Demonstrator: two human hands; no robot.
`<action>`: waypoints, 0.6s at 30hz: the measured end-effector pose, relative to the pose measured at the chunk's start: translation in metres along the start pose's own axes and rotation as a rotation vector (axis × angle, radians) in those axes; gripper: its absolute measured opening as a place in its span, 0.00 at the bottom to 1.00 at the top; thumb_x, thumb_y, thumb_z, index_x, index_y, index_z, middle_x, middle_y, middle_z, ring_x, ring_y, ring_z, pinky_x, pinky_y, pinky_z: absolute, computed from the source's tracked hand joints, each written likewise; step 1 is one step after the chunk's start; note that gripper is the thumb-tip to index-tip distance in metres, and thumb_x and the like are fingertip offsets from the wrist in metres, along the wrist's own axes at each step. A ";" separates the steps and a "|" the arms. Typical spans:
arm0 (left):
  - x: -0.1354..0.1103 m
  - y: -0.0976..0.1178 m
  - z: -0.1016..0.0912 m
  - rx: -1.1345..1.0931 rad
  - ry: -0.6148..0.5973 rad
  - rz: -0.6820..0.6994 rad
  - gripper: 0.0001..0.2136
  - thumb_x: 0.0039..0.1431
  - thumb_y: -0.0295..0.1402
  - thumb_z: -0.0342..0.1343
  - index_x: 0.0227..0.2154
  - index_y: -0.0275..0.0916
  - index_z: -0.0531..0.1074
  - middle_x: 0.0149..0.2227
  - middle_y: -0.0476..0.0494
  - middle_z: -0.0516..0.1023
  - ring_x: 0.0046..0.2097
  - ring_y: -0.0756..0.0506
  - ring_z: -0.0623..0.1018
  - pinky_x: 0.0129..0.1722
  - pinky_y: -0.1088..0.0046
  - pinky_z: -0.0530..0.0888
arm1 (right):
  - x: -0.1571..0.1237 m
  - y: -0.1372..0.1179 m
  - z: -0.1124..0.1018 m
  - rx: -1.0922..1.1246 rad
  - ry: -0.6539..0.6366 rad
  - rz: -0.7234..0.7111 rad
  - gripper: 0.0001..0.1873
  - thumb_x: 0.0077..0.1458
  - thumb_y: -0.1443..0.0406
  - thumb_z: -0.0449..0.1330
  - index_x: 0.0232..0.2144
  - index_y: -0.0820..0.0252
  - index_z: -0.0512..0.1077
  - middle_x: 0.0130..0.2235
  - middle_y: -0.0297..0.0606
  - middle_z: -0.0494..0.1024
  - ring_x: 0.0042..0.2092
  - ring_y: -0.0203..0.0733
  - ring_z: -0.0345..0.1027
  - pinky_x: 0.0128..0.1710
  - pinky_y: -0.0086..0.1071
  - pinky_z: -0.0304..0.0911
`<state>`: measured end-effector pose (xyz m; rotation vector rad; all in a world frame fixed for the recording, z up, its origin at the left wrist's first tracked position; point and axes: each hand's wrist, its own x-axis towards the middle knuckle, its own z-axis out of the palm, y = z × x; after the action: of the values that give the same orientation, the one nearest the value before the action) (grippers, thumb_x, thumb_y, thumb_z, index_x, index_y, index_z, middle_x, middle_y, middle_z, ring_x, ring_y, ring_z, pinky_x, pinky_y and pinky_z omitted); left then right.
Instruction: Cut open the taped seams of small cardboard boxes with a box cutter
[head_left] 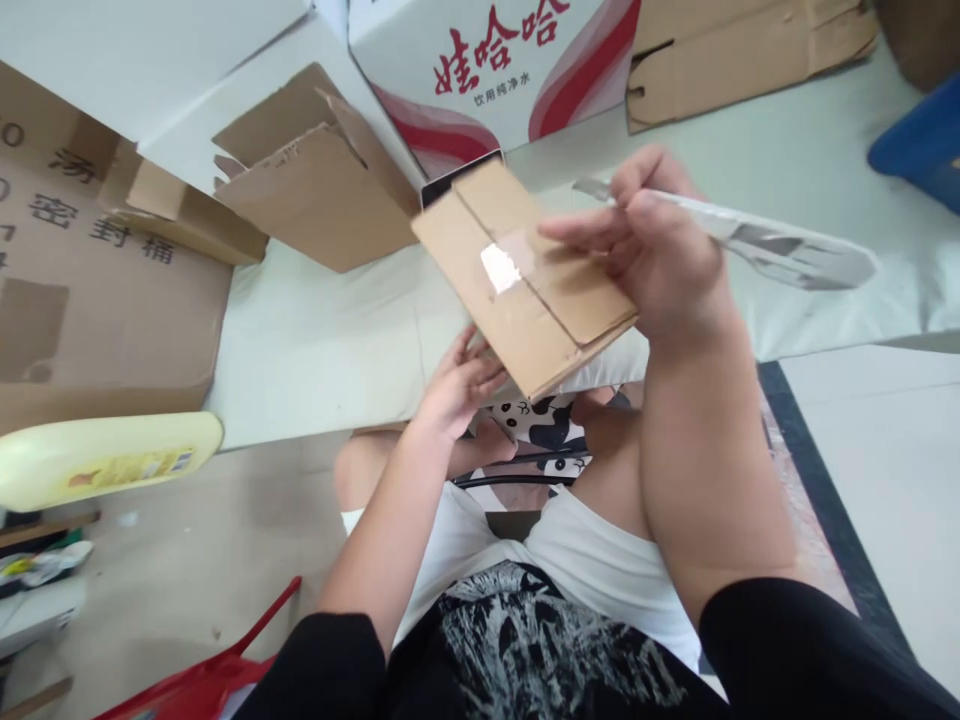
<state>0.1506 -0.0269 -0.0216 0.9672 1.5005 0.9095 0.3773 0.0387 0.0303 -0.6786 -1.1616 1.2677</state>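
A small flat cardboard box point(480, 300) is tilted over the table's near edge, with a piece of shiny clear tape point(501, 268) across the seam of its flaps. My left hand point(461, 385) grips the box at its lower left edge, the fingertips partly hidden by it. Above the box's right side, my right hand point(667, 245) is closed around what looks like a white utility knife point(780, 240), a narrow grey tip pointing left. Some fingers of that hand reach toward the tape; motion blurs them, so contact is unclear.
Behind stand an open cardboard box point(330, 200), a white-and-red carton point(495, 80) and folded cardboard point(750, 60). A large brown carton point(97, 300) and a yellow bottle point(112, 460) are at left. A blue object point(922, 145) sits at right; a red stool-like item point(202, 680) is below.
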 end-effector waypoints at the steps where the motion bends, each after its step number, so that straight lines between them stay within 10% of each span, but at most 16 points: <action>1: 0.000 -0.002 0.000 -0.032 0.026 -0.034 0.23 0.57 0.46 0.63 0.54 0.46 0.74 0.59 0.38 0.79 0.62 0.34 0.78 0.58 0.51 0.80 | 0.000 -0.002 -0.003 -0.048 -0.031 0.047 0.15 0.61 0.53 0.63 0.36 0.51 0.61 0.37 0.37 0.82 0.46 0.47 0.82 0.52 0.45 0.74; 5: 0.009 0.029 -0.010 0.081 0.276 0.328 0.20 0.58 0.37 0.65 0.53 0.49 0.71 0.64 0.45 0.75 0.68 0.38 0.72 0.70 0.56 0.70 | -0.001 -0.012 -0.002 -0.305 -0.116 0.136 0.18 0.56 0.58 0.70 0.35 0.51 0.63 0.36 0.34 0.80 0.50 0.52 0.81 0.47 0.43 0.73; 10: 0.056 0.113 -0.002 0.463 0.270 0.799 0.19 0.59 0.27 0.64 0.51 0.52 0.73 0.61 0.51 0.75 0.71 0.40 0.67 0.74 0.60 0.61 | -0.005 -0.017 0.007 -0.446 -0.072 0.116 0.15 0.59 0.56 0.67 0.34 0.49 0.62 0.34 0.31 0.82 0.43 0.49 0.82 0.39 0.40 0.68; 14: 0.089 0.135 0.014 0.833 0.172 0.553 0.03 0.64 0.30 0.59 0.37 0.46 0.76 0.53 0.42 0.80 0.60 0.35 0.75 0.64 0.55 0.68 | -0.009 -0.020 0.013 -0.515 0.048 -0.020 0.10 0.63 0.55 0.64 0.38 0.51 0.68 0.30 0.30 0.82 0.36 0.45 0.80 0.38 0.40 0.66; 18: 0.096 0.125 0.018 0.945 0.143 0.385 0.16 0.69 0.42 0.52 0.26 0.45 0.73 0.38 0.40 0.83 0.53 0.31 0.79 0.54 0.55 0.71 | -0.010 -0.023 0.024 -0.267 0.154 -0.255 0.19 0.63 0.44 0.63 0.43 0.50 0.73 0.37 0.31 0.76 0.28 0.36 0.71 0.29 0.37 0.59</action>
<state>0.1724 0.1095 0.0558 1.9516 1.9411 0.4959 0.3647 0.0191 0.0559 -0.7820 -1.2569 0.8408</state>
